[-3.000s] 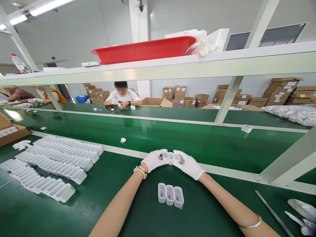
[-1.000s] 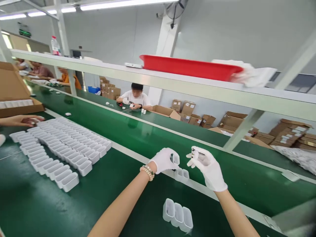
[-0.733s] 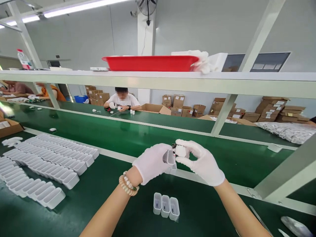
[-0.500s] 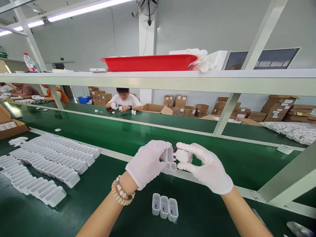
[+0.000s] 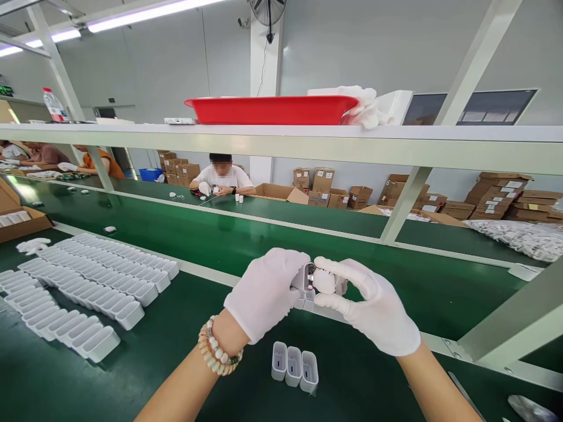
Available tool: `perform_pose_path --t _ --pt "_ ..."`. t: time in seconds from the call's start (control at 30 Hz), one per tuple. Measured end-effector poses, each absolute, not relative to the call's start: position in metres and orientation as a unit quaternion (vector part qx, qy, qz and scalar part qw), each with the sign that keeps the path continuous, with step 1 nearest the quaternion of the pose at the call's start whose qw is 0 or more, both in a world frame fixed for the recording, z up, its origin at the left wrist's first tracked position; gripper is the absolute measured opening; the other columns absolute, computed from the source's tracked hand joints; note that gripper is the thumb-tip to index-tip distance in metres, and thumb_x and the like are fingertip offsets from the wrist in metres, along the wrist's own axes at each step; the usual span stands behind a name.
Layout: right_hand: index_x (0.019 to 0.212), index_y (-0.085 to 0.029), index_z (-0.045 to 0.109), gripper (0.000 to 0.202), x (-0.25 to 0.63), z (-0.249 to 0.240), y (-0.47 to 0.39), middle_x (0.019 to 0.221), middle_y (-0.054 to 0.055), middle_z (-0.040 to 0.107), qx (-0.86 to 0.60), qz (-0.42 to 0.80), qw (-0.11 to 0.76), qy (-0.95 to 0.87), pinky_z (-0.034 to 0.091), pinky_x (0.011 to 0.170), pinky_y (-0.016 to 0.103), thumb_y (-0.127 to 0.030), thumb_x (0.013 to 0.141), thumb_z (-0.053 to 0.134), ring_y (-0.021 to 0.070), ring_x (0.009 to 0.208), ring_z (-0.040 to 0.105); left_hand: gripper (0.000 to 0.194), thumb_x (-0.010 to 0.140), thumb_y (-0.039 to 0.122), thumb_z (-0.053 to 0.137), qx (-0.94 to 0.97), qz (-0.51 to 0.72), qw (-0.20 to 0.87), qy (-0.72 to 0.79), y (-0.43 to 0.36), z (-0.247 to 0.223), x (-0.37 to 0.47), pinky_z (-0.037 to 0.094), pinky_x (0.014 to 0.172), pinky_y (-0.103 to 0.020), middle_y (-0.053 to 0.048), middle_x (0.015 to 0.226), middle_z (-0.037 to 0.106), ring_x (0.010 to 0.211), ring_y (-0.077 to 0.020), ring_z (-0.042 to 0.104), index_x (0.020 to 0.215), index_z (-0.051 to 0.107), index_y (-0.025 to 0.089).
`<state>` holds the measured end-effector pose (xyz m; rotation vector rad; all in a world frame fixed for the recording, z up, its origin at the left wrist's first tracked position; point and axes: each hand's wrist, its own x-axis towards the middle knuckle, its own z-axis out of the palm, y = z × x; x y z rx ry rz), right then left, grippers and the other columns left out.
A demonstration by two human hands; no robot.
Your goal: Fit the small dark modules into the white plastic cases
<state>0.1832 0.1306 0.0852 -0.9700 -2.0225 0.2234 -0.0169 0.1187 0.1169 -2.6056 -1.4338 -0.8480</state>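
Note:
My left hand [image 5: 270, 293], in a white glove, grips a white plastic case [image 5: 299, 278] near the middle of the view. Facing it, my right hand [image 5: 372, 302], also gloved, pinches a rounded white part [image 5: 324, 281] between thumb and fingers. Small dark and metallic pieces show where the part meets the open side of the case. Just below the held case are small white cases [image 5: 309, 301], partly hidden by my left hand. Three open white cases [image 5: 294, 367] stand side by side on the green table nearer to me.
Rows of white cases [image 5: 101, 281] cover the left of the table. A shelf [image 5: 281, 140] with a red tray [image 5: 272, 110] crosses above. A slanted post [image 5: 404, 205] rises at the right. Across the green belt [image 5: 197, 234] sits a person [image 5: 222, 179]; a plastic bag [image 5: 519, 237] lies far right.
The held case has turned, its open side now more toward the white part, and the two are closer together. Small pieces on the green belt have shifted slightly to the right.

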Motion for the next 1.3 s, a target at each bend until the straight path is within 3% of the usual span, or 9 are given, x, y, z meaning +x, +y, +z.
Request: perform_pose_path --t 0.47,0.63,0.8,0.9,1.07,1.3 --pt "0.115 -0.036 0.070 0.036 0.179 0.087 0.128 0.068 -0.003 0.053 -0.441 0.054 0.376 -0.813 0.051 0.054 0.029 -0.052 0.083 0.067 0.0156 0.058 0.054 0.018 0.074 0.005 0.055 -0.846 -0.241 0.027 -0.475 0.120 0.120 -0.016 0.041 0.061 -0.026 0.003 0.078 0.061 0.075 -0.0166 0.055 0.076 0.051 0.022" --pt "0.121 -0.036 0.067 0.041 0.177 0.084 0.132 0.068 -0.003 0.053 -0.427 0.044 0.359 -0.829 0.050 0.052 0.029 -0.051 0.083 0.067 0.0160 0.057 0.054 0.009 0.078 0.015 0.061 -0.838 -0.245 -0.019 -0.487 0.118 0.119 -0.012 0.044 0.060 -0.026 -0.001 0.084 0.062 0.077 -0.0186 0.056 0.083 0.058 0.022" --pt "0.133 -0.031 0.055 0.056 0.176 0.077 0.134 0.075 -0.001 0.058 -0.387 0.022 0.441 -0.809 0.053 0.060 0.032 -0.054 0.083 0.066 0.0179 0.064 0.057 0.017 0.078 0.020 0.066 -0.805 -0.303 -0.072 -0.505 0.117 0.111 -0.013 0.051 0.074 -0.032 -0.002 0.095 0.066 0.087 -0.0210 0.061 0.094 0.063 0.024" --pt "0.129 -0.031 0.056 0.049 0.174 0.075 0.133 0.079 0.000 0.062 -0.368 0.010 0.478 -0.798 0.053 0.062 0.034 -0.054 0.086 0.062 0.0184 0.066 0.058 0.027 0.076 0.025 0.070 -0.777 -0.339 -0.114 -0.518 0.117 0.107 -0.013 0.052 0.084 -0.036 -0.002 0.102 0.067 0.093 -0.0221 0.062 0.103 0.065 0.027" --pt "0.132 -0.031 0.053 0.047 0.168 0.073 0.131 0.080 0.001 0.063 -0.359 0.005 0.474 -0.804 0.052 0.062 0.034 -0.052 0.090 0.056 0.0182 0.067 0.059 0.039 0.074 0.025 0.072 -0.750 -0.367 -0.135 -0.533 0.116 0.103 -0.011 0.050 0.091 -0.041 -0.003 0.110 0.065 0.097 -0.0238 0.062 0.112 0.064 0.030" --pt "0.136 -0.024 0.052 0.049 0.166 0.077 0.126 0.080 0.003 0.065 -0.403 0.005 0.411 -0.818 0.054 0.062 0.035 -0.045 0.092 0.052 0.0193 0.067 0.062 0.032 0.072 0.019 0.071 -0.759 -0.379 -0.102 -0.519 0.114 0.104 -0.007 0.052 0.087 -0.041 -0.004 0.105 0.065 0.095 -0.0233 0.062 0.103 0.065 0.025"
